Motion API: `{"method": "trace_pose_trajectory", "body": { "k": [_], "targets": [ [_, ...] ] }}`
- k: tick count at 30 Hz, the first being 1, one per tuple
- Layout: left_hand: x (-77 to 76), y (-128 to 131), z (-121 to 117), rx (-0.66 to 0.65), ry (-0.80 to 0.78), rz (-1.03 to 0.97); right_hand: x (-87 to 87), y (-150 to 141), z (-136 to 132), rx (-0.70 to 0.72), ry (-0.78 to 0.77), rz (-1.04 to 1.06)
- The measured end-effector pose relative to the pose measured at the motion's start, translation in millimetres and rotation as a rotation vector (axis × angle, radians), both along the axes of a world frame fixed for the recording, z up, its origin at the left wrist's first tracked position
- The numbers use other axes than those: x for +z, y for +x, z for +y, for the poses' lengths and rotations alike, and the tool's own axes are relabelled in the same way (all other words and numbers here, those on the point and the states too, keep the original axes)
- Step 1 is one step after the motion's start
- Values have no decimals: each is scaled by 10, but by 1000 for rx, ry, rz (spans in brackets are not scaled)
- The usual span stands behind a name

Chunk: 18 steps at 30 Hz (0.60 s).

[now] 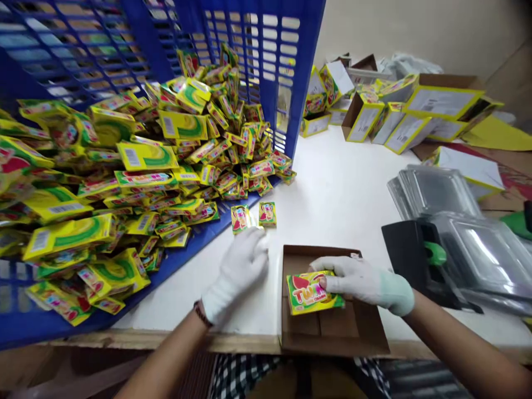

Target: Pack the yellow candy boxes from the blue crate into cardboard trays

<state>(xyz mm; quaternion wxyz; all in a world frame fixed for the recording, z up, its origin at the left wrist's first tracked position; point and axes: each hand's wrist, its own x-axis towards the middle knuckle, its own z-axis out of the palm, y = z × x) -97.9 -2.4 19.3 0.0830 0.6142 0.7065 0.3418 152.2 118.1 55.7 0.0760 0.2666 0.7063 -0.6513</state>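
My right hand (353, 280), in a white glove, grips a small yellow fruit-print box (310, 293) with a watermelon slice on its face. It holds this over an open brown cardboard tray box (332, 343) at the table's front edge. The tray's bare bottom shows in part. My left hand (243, 263), also gloved, reaches forward with its fingertips at a small yellow box (240, 218) on the white table. Its thumb stands a little apart from the fingers. Beside that lies another small box (267, 213), near the rim of the blue crate (178, 252).
The blue crate lies tipped on the left, heaped with small yellow boxes (187, 126). Larger yellow-and-white cartons (409, 133) are piled at the back right. Clear plastic containers (482, 249) and a black tape dispenser-like object (409, 260) lie on the right.
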Motion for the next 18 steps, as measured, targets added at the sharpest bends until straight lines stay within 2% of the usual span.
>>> {"method": "trace_pose_trajectory", "body": {
  "k": [2,3,6,10,13,16,18],
  "targets": [
    [-135,-144,172,97,-160,224,-71,72,-121,22,301,-146],
    [-200,-195,249,148,-214,311,-129,78,-197,50,388,-214],
    [-356,-277,424,300,-239,414,-349,23,-436,101,449,-294],
    [-436,-367,604,494,-191,314,-541,-79,-623,90,591,-252],
    [-426,-493,744,595,-171,162,-549,-132,-639,209,746,-255],
    [-405,-640,805,635,-128,-20,-530,-164,-606,366,823,-278],
    [-392,-704,752,606,-90,-93,-528,-176,-567,406,797,-265]
  ]
}}
